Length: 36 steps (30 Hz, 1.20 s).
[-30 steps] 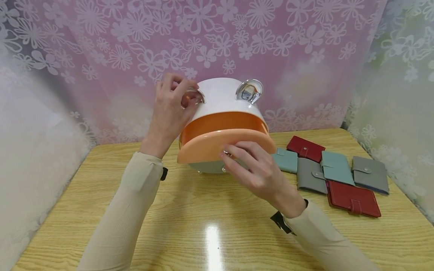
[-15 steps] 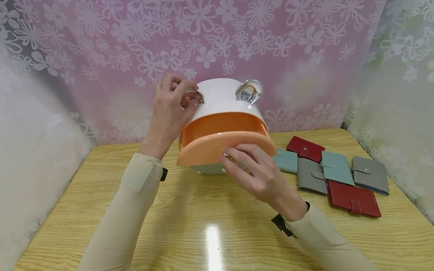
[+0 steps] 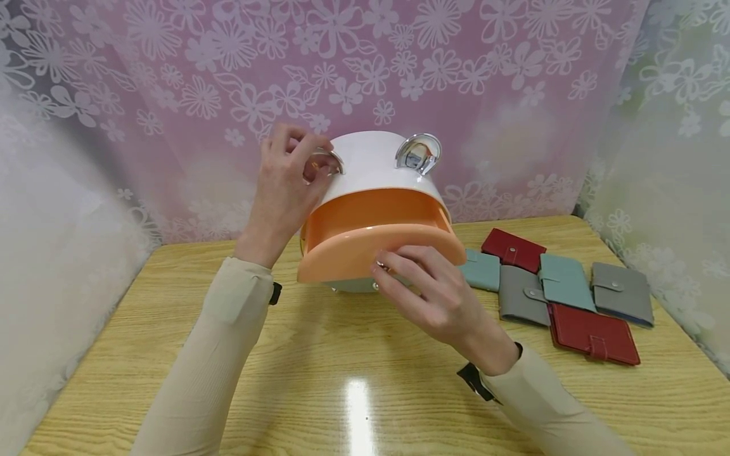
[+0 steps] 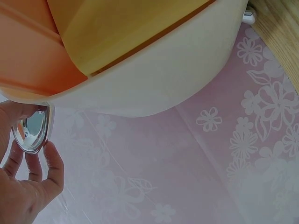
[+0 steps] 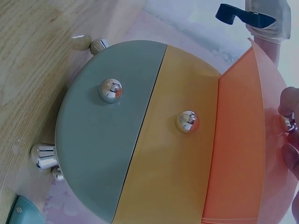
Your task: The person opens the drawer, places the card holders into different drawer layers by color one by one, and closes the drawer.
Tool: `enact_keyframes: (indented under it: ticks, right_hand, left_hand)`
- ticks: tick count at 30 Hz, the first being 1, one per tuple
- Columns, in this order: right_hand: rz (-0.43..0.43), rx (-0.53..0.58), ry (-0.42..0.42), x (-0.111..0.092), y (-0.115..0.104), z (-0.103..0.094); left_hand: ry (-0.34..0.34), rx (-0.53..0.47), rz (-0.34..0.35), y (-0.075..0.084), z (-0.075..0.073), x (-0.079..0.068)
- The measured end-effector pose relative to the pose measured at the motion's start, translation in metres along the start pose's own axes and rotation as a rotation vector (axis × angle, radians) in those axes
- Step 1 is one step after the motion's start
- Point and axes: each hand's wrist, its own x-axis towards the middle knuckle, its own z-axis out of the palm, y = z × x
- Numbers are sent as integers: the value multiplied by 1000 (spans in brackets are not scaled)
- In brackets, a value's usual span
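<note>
Orange drawer (image 3: 342, 253) is at the top level of a rounded white box (image 3: 367, 155), which stands on the wooden table (image 3: 308, 380), near its far side. This drawer is pulled partly out, so its inside is visible behind the curved front. The right hand (image 3: 439, 294) is grasping the small silver knob (image 5: 289, 123) of this drawer between thumb and fingers. The left hand (image 3: 293, 171) is grasping the left silver ear (image 4: 33, 130) on top of the box; the left wrist view shows the fingers bent around it. The right silver ear (image 3: 419, 155) is free of both hands.

Under the orange drawer, the right wrist view shows a yellow drawer (image 5: 177, 172) and then a green drawer (image 5: 103, 140), both closed, each with a round silver knob. Silver feet (image 5: 44, 156) support the box from below.

On the person's right side, six small wallets lie on the table in a loose group: an upper red wallet (image 3: 513, 249), a small teal wallet (image 3: 480, 271) just beside the box, a grey wallet (image 3: 523, 296), a larger teal wallet (image 3: 567, 282), another grey wallet (image 3: 623, 293) and a lower red wallet (image 3: 595, 334). Behind the table hangs a pink curtain (image 3: 365, 63) with white flowers.
</note>
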Motion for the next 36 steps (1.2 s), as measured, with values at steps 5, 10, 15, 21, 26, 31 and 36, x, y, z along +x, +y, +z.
enact_keyframes:
  ticks: [5,10,15,21,26,31,36]
  right_hand:
    - [0,0,-4,-1,0,-2]
    - [0,9,-3,-1,-1,-3]
    - [-3,9,4,-1,-3,-4]
    - [3,5,-10,-2,-4,-6]
    - [10,8,-15,-3,-4,-7]
    - [11,4,-13,-3,-5,-7]
    - [14,3,-12,-3,-4,-9]
  left_hand:
    - [2,-3,-1,0,0,0]
    - [3,-6,2,0,0,0]
    - [5,-3,7,0,0,-1]
    - [8,0,8,0,1,-1]
    - [11,-1,4,0,1,-1]
    - [12,2,1,0,1,-1]
    - [1,5,-7,0,1,-1]
